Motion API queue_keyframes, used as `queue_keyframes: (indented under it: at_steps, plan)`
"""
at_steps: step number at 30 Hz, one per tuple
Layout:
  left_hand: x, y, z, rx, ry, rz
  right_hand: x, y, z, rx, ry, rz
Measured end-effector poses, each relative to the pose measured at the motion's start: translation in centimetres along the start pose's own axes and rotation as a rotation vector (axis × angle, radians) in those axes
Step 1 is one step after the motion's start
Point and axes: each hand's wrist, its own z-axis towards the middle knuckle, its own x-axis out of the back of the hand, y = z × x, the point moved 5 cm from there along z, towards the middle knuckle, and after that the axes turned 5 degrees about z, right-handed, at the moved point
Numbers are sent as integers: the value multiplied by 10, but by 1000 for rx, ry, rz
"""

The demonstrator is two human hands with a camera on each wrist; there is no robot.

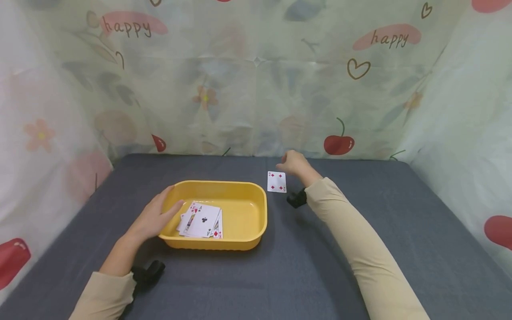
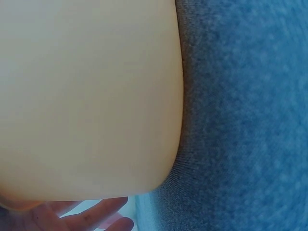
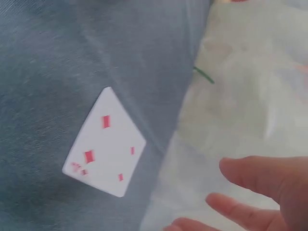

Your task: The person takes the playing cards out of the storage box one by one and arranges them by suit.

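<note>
On the left of the head view, my left hand (image 1: 151,218) holds the end of a yellow plastic basin (image 1: 224,245), its thumb over the rim and its fingers along the outside wall. Several playing cards (image 1: 203,221) lie overlapped in the basin, an ace of clubs on top. The left wrist view shows mostly the basin's wall (image 2: 91,96), with fingers (image 2: 96,214) past its end. A four of diamonds (image 1: 277,182) lies face up on the table, right of the basin. My right hand (image 1: 295,163) hovers just beyond that card, fingers apart and holding nothing.
A dark grey cloth (image 1: 224,284) covers the table. A patterned curtain (image 1: 256,102) hangs behind the far edge and along both sides. Black wrist cameras (image 1: 149,272) sit under both wrists.
</note>
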Motion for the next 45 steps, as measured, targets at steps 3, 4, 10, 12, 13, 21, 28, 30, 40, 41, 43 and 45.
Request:
queue_keyframes:
  at_steps: [3,4,10,12,13,21,28,30,40,41,43,45]
  plan:
    - [0,0,0,-2,0,-3,3,-10,-3,64,-35,31]
    - [0,0,0,-3,1,-4,3,-16,-5,105,-52,56]
    - [2,0,1,-4,5,-2,-4,-66,-27,364,-196,218]
    - [2,0,1,-5,5,0,-13,-85,-35,420,-247,232]
    - [2,0,1,-5,6,1,-18,-93,-38,446,-272,228]
    - [1,-2,2,-15,9,2,-74,-133,-45,610,-435,105]
    - [2,-2,3,-9,1,4,-108,-144,-41,604,-490,83]
    - [2,-2,3,-9,-1,5,-115,-145,-39,587,-496,66]
    - [0,-3,3,-14,-5,-9,-144,-142,-36,515,-516,-71]
    - [0,-3,3,-14,-5,-8,-145,-142,-37,513,-509,-85]
    - [0,-3,3,-15,-4,-7,-146,-142,-37,510,-496,-115]
    - [0,-4,3,-10,-5,-6,-147,-143,-38,506,-489,-138]
